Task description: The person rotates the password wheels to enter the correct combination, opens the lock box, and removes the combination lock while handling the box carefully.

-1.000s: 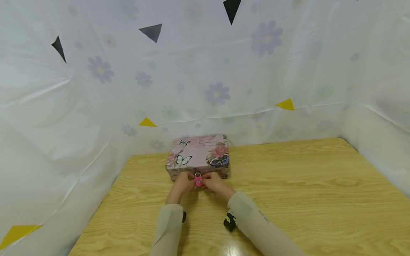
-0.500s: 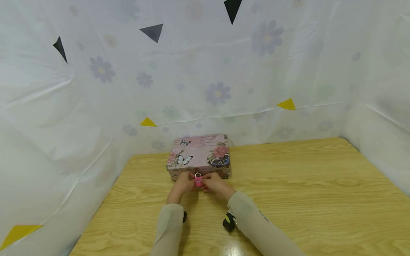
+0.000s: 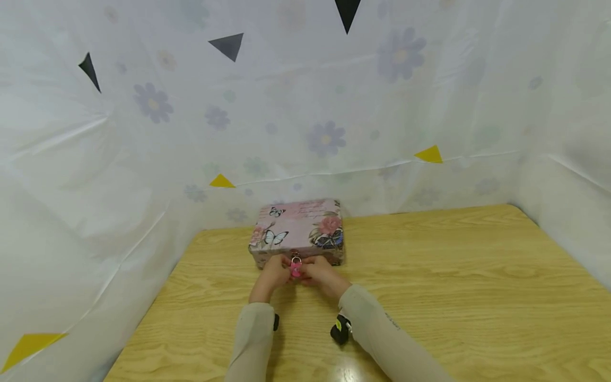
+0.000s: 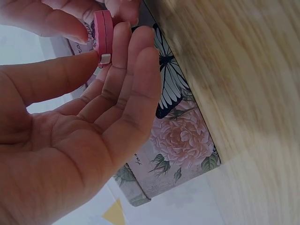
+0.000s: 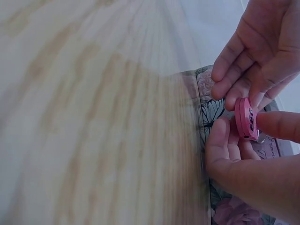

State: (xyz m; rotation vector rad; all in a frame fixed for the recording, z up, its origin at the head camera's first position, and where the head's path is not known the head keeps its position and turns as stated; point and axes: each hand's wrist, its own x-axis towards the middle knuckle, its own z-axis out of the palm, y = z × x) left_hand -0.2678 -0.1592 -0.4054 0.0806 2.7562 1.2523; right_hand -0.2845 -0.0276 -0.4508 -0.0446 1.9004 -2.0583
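A small pink padlock (image 3: 296,270) with a metal shackle hangs at the front clasp of a pink box (image 3: 300,225) printed with butterflies and roses. From the left, my left hand (image 3: 274,273) pinches the padlock between thumb and fingers, as the left wrist view shows with the padlock (image 4: 104,35) seen edge-on. My right hand (image 3: 324,273) holds the same padlock (image 5: 244,117) from the other side, its thumb on the face with dark marks. The box's lid is down. Fingers partly cover the front of the box.
The box stands at the back of a wood-grain table (image 3: 453,286), close to a white flowered curtain (image 3: 267,95). Plastic sheeting also rises at the left and right sides. A black wrist device (image 3: 340,330) sits under the right sleeve.
Both hands stay on the padlock in nearly the same place. The padlock's face and the fingers have shifted only slightly, and the whole view has drifted a little.
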